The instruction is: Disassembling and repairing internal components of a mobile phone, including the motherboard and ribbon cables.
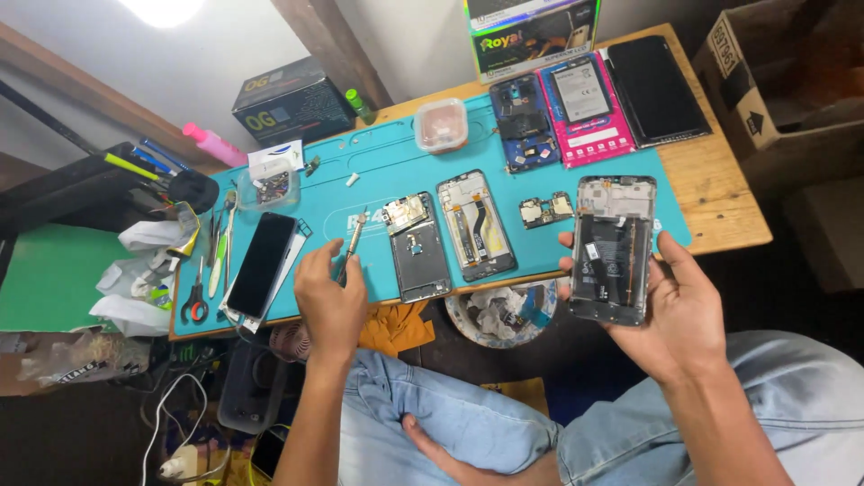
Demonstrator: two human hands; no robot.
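Our right hand (670,306), at the lower right of the frame, cradles an opened phone (612,249) with its back off, battery and inner parts showing; the fingers wrap its edges. Our left hand (331,292), at lower centre, is closed around a screwdriver (351,245) whose tip rests on the teal mat (378,162) covering the surface. Mid-frame lie two more stripped phone frames (418,245) (475,225) and a small circuit board (544,211); a dark screen panel (261,263) sits to the left. We judge the disassembly well advanced: covers and boards are out, yet the held phone still carries its battery.
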